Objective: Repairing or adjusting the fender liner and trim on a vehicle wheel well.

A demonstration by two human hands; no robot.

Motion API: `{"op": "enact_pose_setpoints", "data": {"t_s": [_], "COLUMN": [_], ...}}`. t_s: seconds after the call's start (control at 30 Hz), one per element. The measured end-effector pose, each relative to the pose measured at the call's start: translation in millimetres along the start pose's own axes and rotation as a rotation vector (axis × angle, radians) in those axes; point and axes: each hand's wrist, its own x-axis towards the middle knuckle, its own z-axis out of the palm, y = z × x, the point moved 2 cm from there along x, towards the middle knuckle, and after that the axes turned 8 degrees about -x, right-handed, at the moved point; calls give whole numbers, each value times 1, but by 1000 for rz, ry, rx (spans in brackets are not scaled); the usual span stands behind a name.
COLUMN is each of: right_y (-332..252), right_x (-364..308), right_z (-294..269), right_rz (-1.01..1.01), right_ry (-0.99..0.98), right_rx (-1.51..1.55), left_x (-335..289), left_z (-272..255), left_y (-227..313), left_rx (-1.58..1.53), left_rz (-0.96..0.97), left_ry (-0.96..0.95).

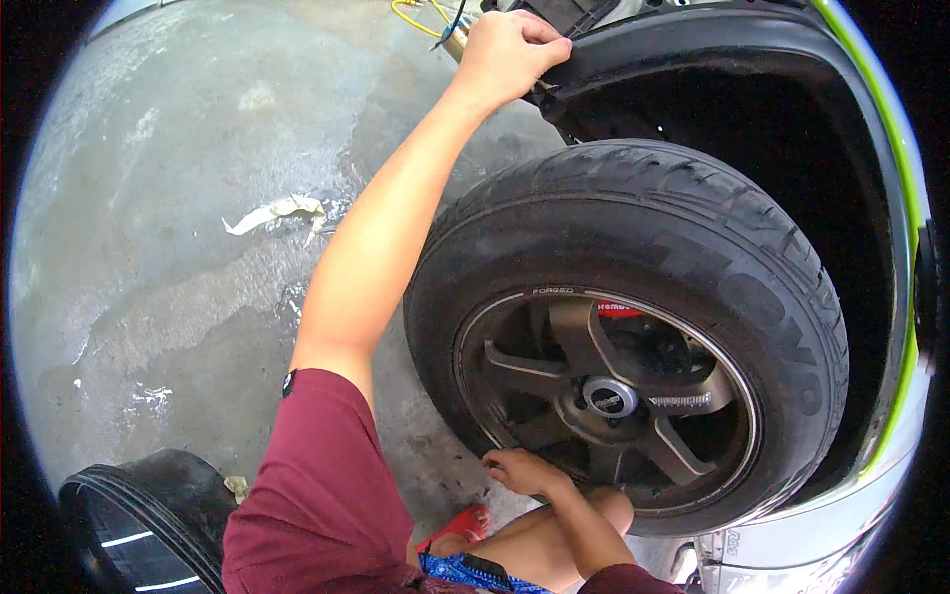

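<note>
My left hand (515, 54) reaches up to the front end of the black wheel arch liner (683, 57), its thumb and fingers closed in a pinch at the edge. Below the arch is a black tyre (633, 238) on a bronze spoked wheel (584, 346), with a silver centre cap (610, 398). Low on the wheel's left side, my right hand (524, 472) lies against the tyre near the rim, beside a bent knee. Its fingers are curled inward; whatever may be inside them is hidden.
Wet grey concrete (178, 257) spreads to the left, with a torn pale scrap (277, 213) on it. A black round container (148, 505) stands at lower left. A yellow hose (411, 18) lies at the top. The car's light body panel (811, 540), edged in green, borders the right.
</note>
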Motion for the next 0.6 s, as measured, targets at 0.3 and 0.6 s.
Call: {"op": "enact_pose_setpoints", "data": {"t_s": [0.3,0.6], "right_y": [-4,-7], "right_x": [-3,-6], "right_z": [-3,-5], "right_rz": [11,-12], "right_ry": [1,32], "right_rx": [8,-5], "left_x": [-8,-8], "left_z": [-2,6], "left_y": [-6,6], "left_rx": [-101,96], "left_rz": [-64,13], "left_ry": [-15,36]}}
